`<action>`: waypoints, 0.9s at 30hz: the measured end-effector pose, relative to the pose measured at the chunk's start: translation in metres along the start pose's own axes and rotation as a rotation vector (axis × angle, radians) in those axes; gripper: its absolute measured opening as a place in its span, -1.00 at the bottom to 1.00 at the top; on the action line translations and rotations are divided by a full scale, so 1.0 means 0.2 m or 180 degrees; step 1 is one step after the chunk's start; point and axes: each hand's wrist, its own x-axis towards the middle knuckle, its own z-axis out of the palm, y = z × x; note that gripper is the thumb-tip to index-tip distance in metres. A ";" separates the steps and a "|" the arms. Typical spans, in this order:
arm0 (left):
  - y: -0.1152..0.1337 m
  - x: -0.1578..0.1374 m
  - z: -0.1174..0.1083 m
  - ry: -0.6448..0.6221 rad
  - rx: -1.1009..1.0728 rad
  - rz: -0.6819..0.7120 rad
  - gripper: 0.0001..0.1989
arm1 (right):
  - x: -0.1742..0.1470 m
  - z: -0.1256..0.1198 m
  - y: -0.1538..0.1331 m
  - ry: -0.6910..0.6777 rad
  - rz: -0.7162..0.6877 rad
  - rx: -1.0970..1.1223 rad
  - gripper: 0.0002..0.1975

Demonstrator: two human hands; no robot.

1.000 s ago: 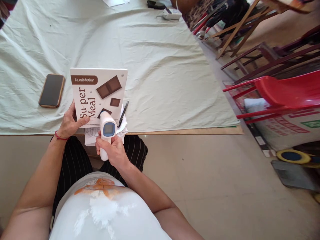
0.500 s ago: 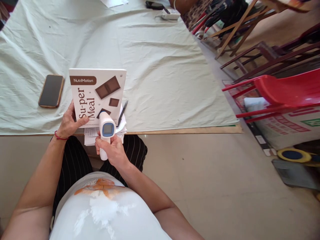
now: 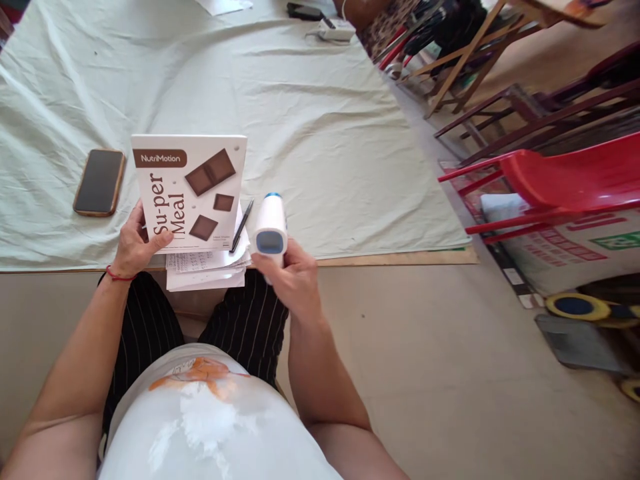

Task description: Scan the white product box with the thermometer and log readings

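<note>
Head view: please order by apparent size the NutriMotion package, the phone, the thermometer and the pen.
1. NutriMotion package
2. Phone and thermometer: too close to rank, since the right hand partly covers the latter
3. Pen

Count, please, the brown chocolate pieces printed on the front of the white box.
3: the large upper piece, with two squares, near the box's top right; the small piece below it; the lower piece near the bottom centre. The left hand covers none.
</note>
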 end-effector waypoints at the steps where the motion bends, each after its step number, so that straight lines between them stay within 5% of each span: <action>1: -0.01 0.00 0.00 0.0022 0.0001 0.0019 -0.25 | 0.04 -0.05 0.04 0.0239 -0.0080 -0.0368 -0.57; 4: -0.04 -0.01 -0.01 0.0116 0.0041 0.0085 -0.26 | 0.17 -0.16 0.17 0.0845 0.0044 -0.1633 -0.38; 8: -0.10 -0.01 -0.01 0.0345 0.0104 0.0242 -0.18 | 0.29 -0.24 0.27 0.1235 0.0302 -0.2579 -0.50; 14: -0.17 -0.02 -0.02 0.0647 0.0404 0.0311 -0.02 | 0.34 -0.29 0.34 0.1127 -0.0047 -0.2619 -0.66; 19: -0.17 -0.01 -0.01 0.0661 0.0423 0.0273 -0.14 | 0.34 -0.21 0.36 0.1418 -0.0572 -0.2690 -0.70; 23: -0.15 -0.01 0.01 0.1191 0.0686 0.0064 -0.30 | 0.35 -0.06 0.34 0.0684 -0.1319 -0.2670 -0.69; 27: -0.08 -0.03 0.02 0.1232 0.1731 -0.0184 -0.61 | 0.37 0.03 0.32 -0.0008 -0.1437 -0.2950 -0.60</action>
